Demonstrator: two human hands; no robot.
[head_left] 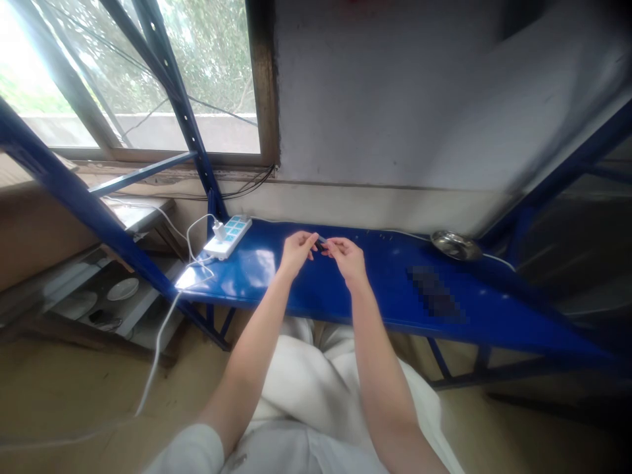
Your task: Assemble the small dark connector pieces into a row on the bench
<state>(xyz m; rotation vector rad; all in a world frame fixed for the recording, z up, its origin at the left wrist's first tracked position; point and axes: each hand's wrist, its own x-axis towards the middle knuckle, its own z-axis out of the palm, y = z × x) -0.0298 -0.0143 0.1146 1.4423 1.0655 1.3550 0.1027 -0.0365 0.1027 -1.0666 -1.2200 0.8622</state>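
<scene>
Both hands are raised over the blue shelf, close together in front of me. Between their fingertips is a small dark object, too small to make out its kind. My left hand pinches its left end with thumb and fingers. At its right end, my right hand closes in a similar pinch. The fingers cover much of the object.
A white power strip with a plugged-in white cable sits at the shelf's left end. Towards the right are a shiny metal bowl and a blurred-out dark patch. Blue uprights frame both sides; a window is at left.
</scene>
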